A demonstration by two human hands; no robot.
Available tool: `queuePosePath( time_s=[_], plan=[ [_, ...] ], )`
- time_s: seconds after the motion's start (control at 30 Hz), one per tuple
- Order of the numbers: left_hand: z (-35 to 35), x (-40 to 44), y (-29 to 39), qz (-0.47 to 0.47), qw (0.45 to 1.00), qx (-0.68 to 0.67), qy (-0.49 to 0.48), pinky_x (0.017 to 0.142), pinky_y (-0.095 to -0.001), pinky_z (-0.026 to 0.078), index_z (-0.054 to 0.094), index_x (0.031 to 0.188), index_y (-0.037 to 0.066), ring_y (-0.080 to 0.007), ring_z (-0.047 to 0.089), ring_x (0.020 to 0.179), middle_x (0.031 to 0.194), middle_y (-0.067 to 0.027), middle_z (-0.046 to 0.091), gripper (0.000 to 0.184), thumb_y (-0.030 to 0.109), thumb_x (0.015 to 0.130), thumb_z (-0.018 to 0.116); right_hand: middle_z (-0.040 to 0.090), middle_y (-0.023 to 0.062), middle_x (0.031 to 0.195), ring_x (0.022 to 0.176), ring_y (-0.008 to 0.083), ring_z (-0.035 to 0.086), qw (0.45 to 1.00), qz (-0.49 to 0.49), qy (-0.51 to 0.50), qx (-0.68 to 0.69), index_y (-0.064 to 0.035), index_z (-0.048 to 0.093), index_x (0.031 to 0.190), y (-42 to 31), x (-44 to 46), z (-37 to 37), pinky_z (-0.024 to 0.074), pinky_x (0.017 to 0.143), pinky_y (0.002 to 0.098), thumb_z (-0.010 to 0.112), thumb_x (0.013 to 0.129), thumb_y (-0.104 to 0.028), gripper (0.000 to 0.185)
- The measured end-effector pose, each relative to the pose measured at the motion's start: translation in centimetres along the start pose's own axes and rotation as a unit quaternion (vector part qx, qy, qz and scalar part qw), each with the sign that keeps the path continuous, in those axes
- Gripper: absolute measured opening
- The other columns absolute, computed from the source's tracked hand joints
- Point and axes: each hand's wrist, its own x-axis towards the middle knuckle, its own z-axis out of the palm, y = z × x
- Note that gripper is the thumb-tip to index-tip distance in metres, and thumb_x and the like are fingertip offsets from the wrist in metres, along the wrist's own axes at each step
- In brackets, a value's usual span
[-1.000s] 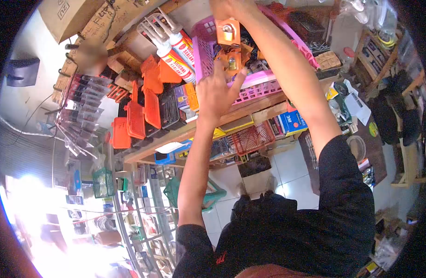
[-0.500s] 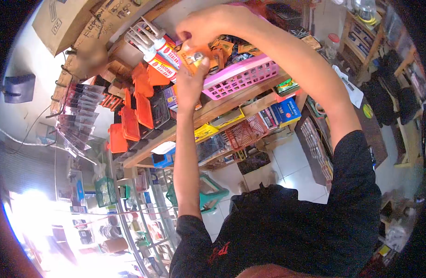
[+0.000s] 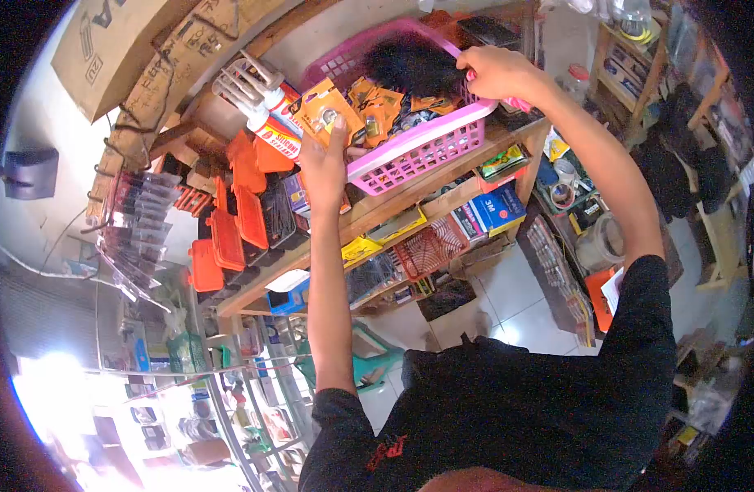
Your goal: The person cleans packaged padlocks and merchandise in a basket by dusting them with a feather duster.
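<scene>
My left hand (image 3: 323, 164) holds an orange packet (image 3: 321, 111) with a round metallic piece on its front, the thumb pressed over its face. It is above the left end of a pink plastic basket (image 3: 418, 156) on the wooden shelf. Inside the basket lie several more orange packets (image 3: 375, 107), small dark packs and a black bundle (image 3: 410, 70). My right hand (image 3: 500, 72) has its fingers curled round the basket's right end. White silicone sealant tubes (image 3: 272, 131) stand close to the left of the packet.
Orange bins (image 3: 227, 239) line the shelf at left. Below are a blue 3M box (image 3: 498, 209) and a red-brown basket (image 3: 433, 246). A green plastic stool (image 3: 375, 354) stands on the tiled floor. Tape rolls (image 3: 563, 184) sit at right, and a large carton (image 3: 106, 49) is at upper left.
My right hand has left the packet and moved right to the basket's end. My left hand keeps the packet, now in plain sight. The basket appears shifted slightly left and tilted.
</scene>
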Motion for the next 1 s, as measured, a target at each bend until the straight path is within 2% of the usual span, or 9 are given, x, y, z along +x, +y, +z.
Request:
queuePosePath(
  time_s=[0.17, 0.33, 0.43, 0.57, 0.67, 0.73, 0.77, 0.87, 1.0],
  plan=[
    [0.3, -0.6, 0.4, 0.02, 0.999, 0.007, 0.04, 0.054, -0.0257, 0.053, 0.052, 0.106, -0.002, -0.0147, 0.064, 0.062, 0.088, -0.0086, 0.063, 0.025, 0.02, 0.094, 0.059, 0.065, 0.0147, 0.1, 0.09, 0.0254, 0.063, 0.954, 0.001, 0.065, 0.293, -0.0059, 0.056, 0.122, 1.9, -6.3, 1.5, 0.0493, 0.083, 0.0352, 0.063, 0.086, -0.02, 0.039],
    [-0.6, -1.2, -0.2, 0.048, 0.996, -0.05, 0.052, 0.056, -0.0267, 0.056, 0.053, 0.112, 0.0, -0.0148, 0.064, 0.072, 0.095, -0.0068, 0.063, 0.031, 0.02, 0.092, 0.062, 0.057, 0.009, 0.117, 0.108, 0.0177, 0.052, 0.872, 0.053, 0.111, 0.474, -0.0036, 0.047, 0.134, 1.3, -13.9, 4.0, 0.0397, 0.097, 0.0304, 0.063, 0.089, -0.018, 0.049],
    [-1.7, -1.1, -0.7, 0.04, 0.988, -0.126, 0.074, 0.054, -0.031, 0.054, 0.052, 0.114, 0.003, -0.0177, 0.064, 0.072, 0.096, -0.0085, 0.063, 0.029, 0.021, 0.092, 0.059, 0.049, -0.0029, 0.077, 0.061, 0.0046, 0.046, 0.735, 0.152, 0.08, 0.656, -0.0078, 0.039, 0.14, 0.9, -17.6, 10.5, 0.0376, 0.051, 0.0203, 0.06, 0.089, -0.011, 0.055],
    [-4.6, -2.2, -2.2, 0.013, 0.935, -0.344, 0.092, 0.061, -0.0273, 0.042, 0.052, 0.112, 0.007, -0.0148, 0.054, 0.068, 0.087, -0.0051, 0.06, 0.027, 0.029, 0.096, 0.051, 0.054, -0.0008, 0.07, 0.052, 0.0071, 0.048, 0.652, 0.15, 0.015, 0.743, -0.0012, 0.037, 0.138, -0.7, -22.1, 17.3, 0.0394, 0.045, 0.0231, 0.055, 0.091, -0.008, 0.051],
    [-7.8, -5.8, -4.8, 0.03, 0.926, -0.374, 0.051, 0.075, -0.0346, 0.044, 0.053, 0.117, 0.01, -0.0169, 0.055, 0.084, 0.096, -0.0023, 0.059, 0.033, 0.034, 0.094, 0.05, 0.056, -0.0002, 0.065, 0.053, 0.0077, 0.053, 0.723, 0.168, 0.008, 0.67, -0.0055, 0.054, 0.108, -3.2, -25.9, 19.6, 0.0421, 0.047, 0.0229, 0.055, 0.085, -0.001, 0.023],
    [-8.3, -8.5, -6.3, -0.013, 0.894, -0.406, 0.19, 0.087, -0.0394, 0.042, 0.055, 0.117, 0.009, -0.0215, 0.055, 0.1, 0.108, -0.0069, 0.06, 0.035, 0.034, 0.093, 0.05, 0.059, 0.0008, 0.065, 0.056, 0.0078, 0.057, 0.73, 0.234, -0.054, 0.64, -0.0056, 0.058, 0.099, -4.5, -28.7, 21.9, 0.0448, 0.049, 0.0233, 0.057, 0.085, 0.001, 0.015],
    [-9.9, -10.2, -8.1, 0.037, 0.893, -0.448, 0.001, 0.09, -0.0406, 0.042, 0.054, 0.121, 0.008, -0.0225, 0.054, 0.106, 0.115, -0.0076, 0.059, 0.037, 0.032, 0.092, 0.05, 0.06, 0.0011, 0.065, 0.055, 0.008, 0.058, 0.764, 0.202, -0.05, 0.611, -0.005, 0.059, 0.096, -5.4, -29.7, 22.0, 0.0449, 0.048, 0.0239, 0.058, 0.085, 0.0, 0.012],
    [-10.5, -15.3, -9.2, -0.086, 0.892, -0.381, 0.227, 0.085, -0.0396, 0.043, 0.054, 0.117, 0.008, -0.0206, 0.055, 0.101, 0.111, -0.0052, 0.06, 0.034, 0.03, 0.092, 0.051, 0.062, 0.0019, 0.064, 0.049, 0.0068, 0.055, 0.774, 0.156, -0.03, 0.613, -0.003, 0.061, 0.09, -8.0, -32.2, 22.5, 0.0439, 0.042, 0.0262, 0.066, 0.082, -0.003, 0.01],
    [-10.4, -19.4, -8.8, -0.138, 0.878, -0.389, 0.243, 0.074, -0.0393, 0.044, 0.055, 0.11, 0.009, -0.0211, 0.057, 0.085, 0.094, -0.0057, 0.062, 0.03, 0.029, 0.088, 0.052, 0.063, 0.0033, 0.064, 0.052, 0.0084, 0.058, 0.786, 0.103, 0.015, 0.61, -0.0012, 0.057, 0.084, -11.3, -32.6, 21.3, 0.0488, 0.047, 0.028, 0.068, 0.083, -0.005, 0.012]
  ],
)
